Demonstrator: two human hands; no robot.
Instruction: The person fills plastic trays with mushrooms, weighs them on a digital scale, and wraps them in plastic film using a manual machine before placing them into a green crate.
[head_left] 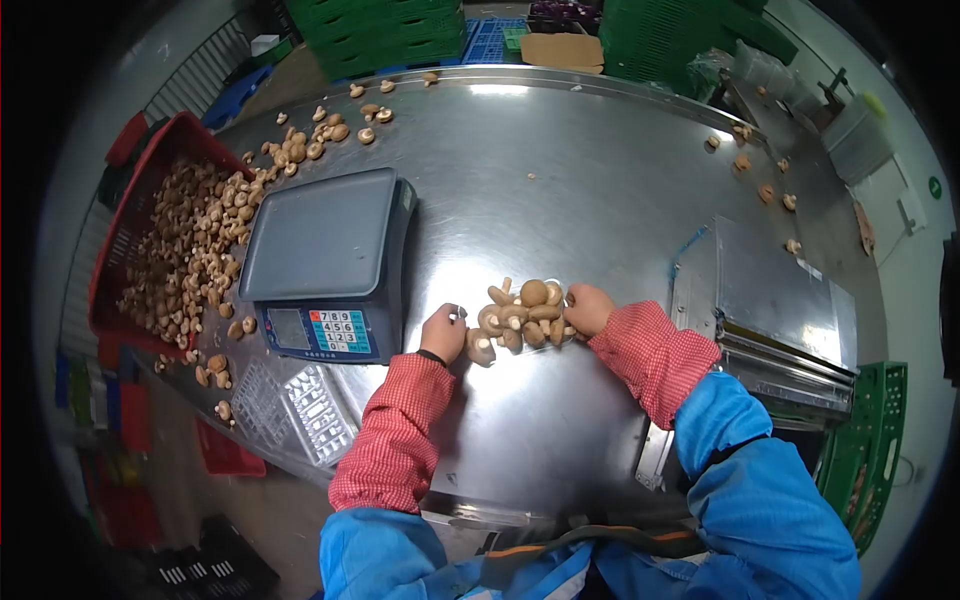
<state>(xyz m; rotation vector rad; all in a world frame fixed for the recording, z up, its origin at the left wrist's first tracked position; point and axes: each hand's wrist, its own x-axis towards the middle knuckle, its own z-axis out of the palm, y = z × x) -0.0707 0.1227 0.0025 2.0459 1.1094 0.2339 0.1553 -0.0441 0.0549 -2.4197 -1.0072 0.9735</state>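
A cluster of brown shiitake mushrooms (514, 316) lies in front of me on the steel table, caps and pale stems facing various ways. A clear edge shows under part of it, perhaps a plastic tray. At the left end of the cluster is my left hand (444, 334), its fingers curled together beside a mushroom (480, 347). A small dark and whitish bit shows at its fingertips, too small to name. My right hand (590, 310) is closed against the right end, touching the mushrooms there. Its fingertips are partly hidden, so what they grip cannot be seen.
To the left stands a digital scale (320, 240), its platform bare. Beyond it, a tipped red crate (112, 225) spills mushrooms onto the table. Clear plastic trays (318, 415) lie at the near left edge. A metal machine (775, 310) stands at right; loose mushrooms (766, 193) lie behind.
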